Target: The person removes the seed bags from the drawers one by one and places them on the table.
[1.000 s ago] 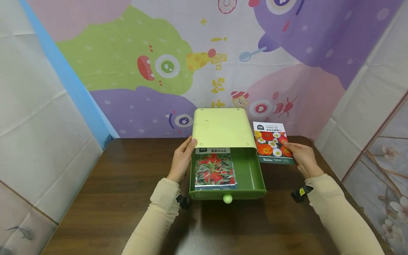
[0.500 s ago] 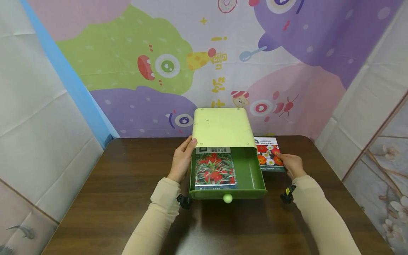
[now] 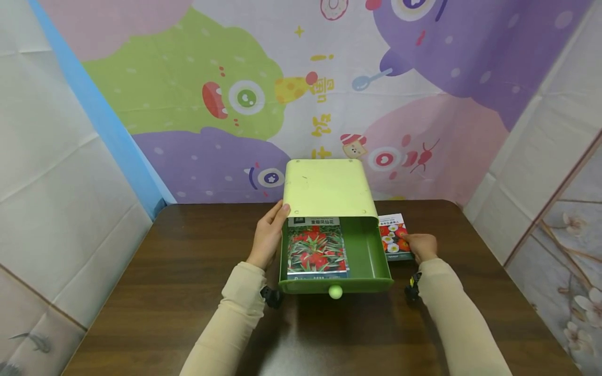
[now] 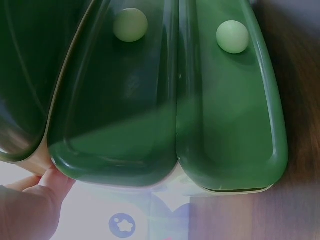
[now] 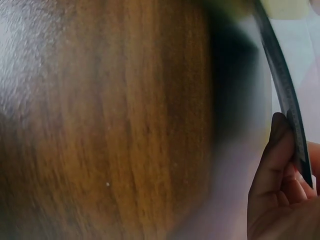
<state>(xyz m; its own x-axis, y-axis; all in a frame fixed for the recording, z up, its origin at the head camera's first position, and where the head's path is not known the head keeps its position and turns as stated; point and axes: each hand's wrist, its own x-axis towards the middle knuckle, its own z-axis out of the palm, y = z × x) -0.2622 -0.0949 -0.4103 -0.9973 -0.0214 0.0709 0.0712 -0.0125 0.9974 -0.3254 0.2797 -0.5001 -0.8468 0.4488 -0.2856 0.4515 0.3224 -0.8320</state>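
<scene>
My right hand (image 3: 423, 246) pinches a seed packet (image 3: 395, 232) with red, orange and white flowers, just right of a yellow-green drawer cabinet (image 3: 329, 188). The right wrist view shows this packet (image 5: 287, 85) edge-on and slightly bent, with my thumb on one face and fingers on the other. The cabinet hides part of its left side. My left hand (image 3: 267, 235) rests along the cabinet's left side, thumb at the front edge. The green top drawer (image 3: 364, 250) is pulled out. Another seed packet (image 3: 316, 248), with red flowers, lies in its left part; anything beneath it is hidden.
Two closed drawers with round knobs (image 4: 130, 25) sit below the pulled-out one in the left wrist view. The cabinet stands near the back of a brown wooden table (image 3: 178, 292). A cartoon-printed cloth (image 3: 188, 94) hangs close behind.
My right hand has moved left and nearer with the flower packet, bringing it lower, beside the drawer and partly behind the cabinet's side. My left hand and the cabinet have stayed put.
</scene>
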